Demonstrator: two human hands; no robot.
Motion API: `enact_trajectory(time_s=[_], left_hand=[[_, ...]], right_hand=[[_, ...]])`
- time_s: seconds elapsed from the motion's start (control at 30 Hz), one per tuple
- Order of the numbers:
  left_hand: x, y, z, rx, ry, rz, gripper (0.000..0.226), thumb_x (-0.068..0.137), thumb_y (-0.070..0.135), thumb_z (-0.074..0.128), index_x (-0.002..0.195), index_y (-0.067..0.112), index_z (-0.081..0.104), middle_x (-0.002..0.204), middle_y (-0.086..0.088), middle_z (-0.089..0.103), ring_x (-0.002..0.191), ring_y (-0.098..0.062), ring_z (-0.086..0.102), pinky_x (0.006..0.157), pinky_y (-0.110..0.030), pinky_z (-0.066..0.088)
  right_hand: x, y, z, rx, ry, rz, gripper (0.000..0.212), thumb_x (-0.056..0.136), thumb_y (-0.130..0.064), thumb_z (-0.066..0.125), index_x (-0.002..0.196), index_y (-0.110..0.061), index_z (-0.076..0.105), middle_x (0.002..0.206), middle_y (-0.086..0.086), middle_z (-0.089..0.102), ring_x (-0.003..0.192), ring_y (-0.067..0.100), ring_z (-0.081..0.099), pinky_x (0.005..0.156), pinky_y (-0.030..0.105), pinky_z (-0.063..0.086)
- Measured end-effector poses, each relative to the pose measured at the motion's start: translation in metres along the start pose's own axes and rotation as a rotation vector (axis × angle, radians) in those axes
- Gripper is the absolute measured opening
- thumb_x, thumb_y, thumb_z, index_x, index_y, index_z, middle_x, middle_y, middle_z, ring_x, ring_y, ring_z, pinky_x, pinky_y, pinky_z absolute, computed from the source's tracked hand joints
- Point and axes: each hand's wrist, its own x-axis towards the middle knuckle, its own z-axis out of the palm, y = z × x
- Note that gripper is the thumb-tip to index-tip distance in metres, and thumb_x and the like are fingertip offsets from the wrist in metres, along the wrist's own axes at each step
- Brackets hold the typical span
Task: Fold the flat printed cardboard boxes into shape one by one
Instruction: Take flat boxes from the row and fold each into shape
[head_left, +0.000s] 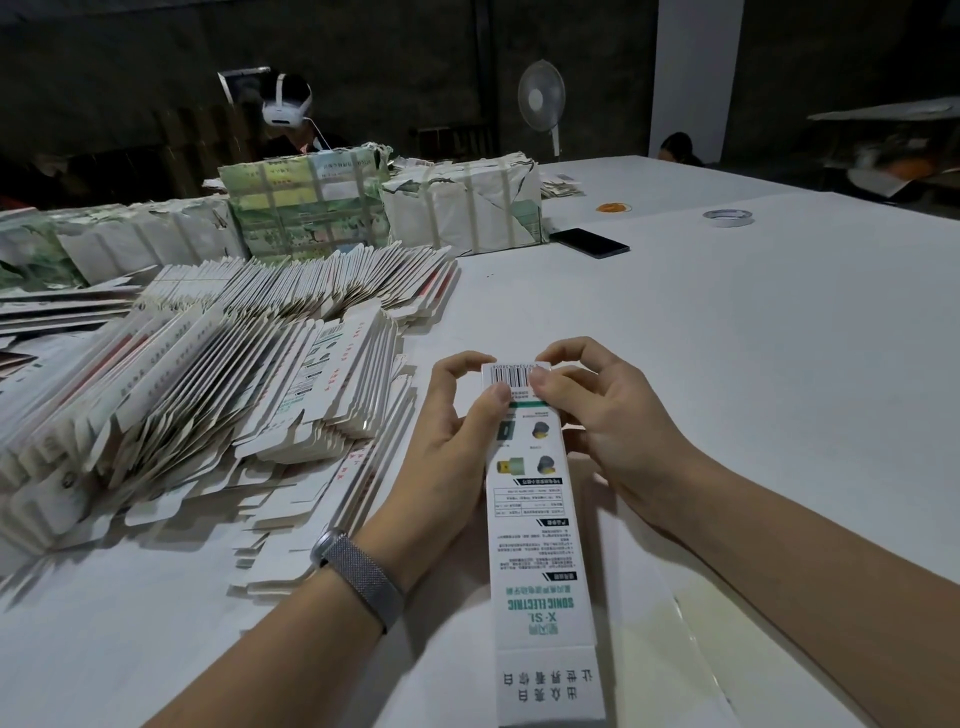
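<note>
Both hands gripped the far end of a long printed box (530, 519) held above the white table (753, 364) — the left hand (447, 457) and right hand (608, 415) pinched it near the barcode, thumbs on top. Its near end ran out of frame. Flat boxes (208, 395) lay heaped to the left, partly cut off; wrapped bundles (384, 208) behind hid a person in a headset.

Lighting uneven: white table (727, 338) brightly lit from above, background dark and grainy. Soft shadows fall beneath both forearms. Wide-angle distortion bows the table edges. Right frame margin smeared with blur. Print on the held box (535, 519) sharp.
</note>
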Motion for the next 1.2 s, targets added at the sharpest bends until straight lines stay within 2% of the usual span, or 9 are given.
enact_trajectory(time_s=[0.3, 0.5, 0.6, 0.67, 0.73, 0.8, 0.9, 1.07, 1.2], left_hand=[[-0.001, -0.001, -0.002, -0.010, -0.008, -0.004, 0.016, 0.099, 0.023, 0.051, 0.112, 0.021, 0.042, 0.076, -0.008, 0.074, 0.059, -0.016, 0.068, 0.051, -0.027, 0.056], [0.002, -0.002, -0.002, 0.036, 0.039, -0.021, 0.037, 0.092, 0.049, 0.056, 0.119, 0.025, 0.050, 0.086, -0.006, 0.076, 0.070, -0.017, 0.071, 0.060, -0.028, 0.058], [0.003, -0.004, -0.004, 0.069, 0.053, -0.015, 0.028, 0.095, 0.049, 0.050, 0.116, 0.032, 0.057, 0.091, -0.002, 0.077, 0.079, -0.017, 0.073, 0.067, -0.029, 0.058], [0.003, -0.006, -0.003, 0.092, 0.059, -0.019, 0.023, 0.094, 0.047, 0.049, 0.113, 0.036, 0.057, 0.086, -0.004, 0.076, 0.072, -0.017, 0.071, 0.060, -0.030, 0.057], [0.001, -0.007, -0.004, 0.119, 0.086, 0.020, 0.023, 0.100, 0.046, 0.051, 0.115, 0.029, 0.051, 0.075, -0.005, 0.072, 0.056, -0.016, 0.066, 0.045, -0.029, 0.052], [0.001, -0.008, -0.005, 0.139, 0.136, 0.054, 0.022, 0.100, 0.043, 0.053, 0.112, 0.025, 0.046, 0.066, -0.004, 0.068, 0.043, -0.016, 0.058, 0.037, -0.028, 0.046], [0.001, -0.005, -0.006, 0.146, 0.207, 0.058, 0.024, 0.090, 0.049, 0.059, 0.105, 0.033, 0.049, 0.067, -0.009, 0.064, 0.040, -0.017, 0.052, 0.038, -0.030, 0.042], [0.001, -0.002, -0.002, 0.115, 0.237, 0.043, 0.021, 0.086, 0.050, 0.062, 0.102, 0.043, 0.049, 0.060, 0.001, 0.057, 0.048, -0.025, 0.054, 0.039, -0.030, 0.043], [0.004, -0.005, -0.003, 0.105, 0.232, 0.026, 0.017, 0.103, 0.030, 0.052, 0.115, 0.038, 0.043, 0.070, 0.004, 0.066, 0.057, -0.009, 0.058, 0.040, -0.025, 0.046]], right_hand=[[-0.003, -0.001, 0.004, -0.038, 0.027, -0.016, 0.004, 0.097, -0.021, 0.063, 0.098, -0.020, 0.059, 0.083, 0.008, 0.072, 0.068, 0.025, 0.070, 0.055, 0.036, 0.058], [-0.003, 0.000, 0.005, -0.069, 0.045, -0.046, 0.007, 0.096, -0.030, 0.063, 0.101, -0.033, 0.061, 0.093, 0.010, 0.073, 0.073, 0.025, 0.071, 0.058, 0.039, 0.057], [-0.002, 0.002, 0.004, -0.213, 0.126, -0.109, 0.015, 0.094, -0.036, 0.065, 0.105, -0.047, 0.062, 0.098, -0.007, 0.068, 0.079, 0.023, 0.073, 0.062, 0.042, 0.059], [-0.001, 0.002, 0.001, -0.295, 0.164, -0.133, 0.014, 0.094, -0.037, 0.066, 0.105, -0.046, 0.065, 0.105, -0.009, 0.065, 0.080, 0.022, 0.072, 0.065, 0.037, 0.060], [-0.001, 0.003, 0.000, -0.332, 0.170, -0.140, 0.009, 0.092, -0.039, 0.069, 0.101, -0.039, 0.069, 0.109, -0.007, 0.064, 0.076, 0.012, 0.071, 0.061, 0.027, 0.056], [-0.002, 0.004, 0.000, -0.398, 0.104, -0.143, 0.019, 0.084, -0.051, 0.072, 0.098, -0.039, 0.070, 0.111, -0.017, 0.062, 0.080, 0.006, 0.068, 0.062, 0.019, 0.053], [-0.003, 0.002, -0.001, -0.492, -0.041, -0.107, 0.041, 0.065, -0.065, 0.069, 0.102, -0.047, 0.068, 0.115, -0.025, 0.058, 0.092, 0.002, 0.063, 0.074, 0.018, 0.051], [0.002, -0.006, -0.006, -0.534, -0.101, -0.044, 0.043, 0.060, -0.053, 0.075, 0.103, -0.049, 0.069, 0.117, -0.022, 0.061, 0.091, 0.005, 0.066, 0.076, 0.024, 0.055], [0.008, -0.014, -0.016, -0.550, 0.048, -0.057, 0.031, 0.076, -0.038, 0.081, 0.106, -0.039, 0.071, 0.095, -0.017, 0.064, 0.071, 0.001, 0.066, 0.064, 0.019, 0.050]])
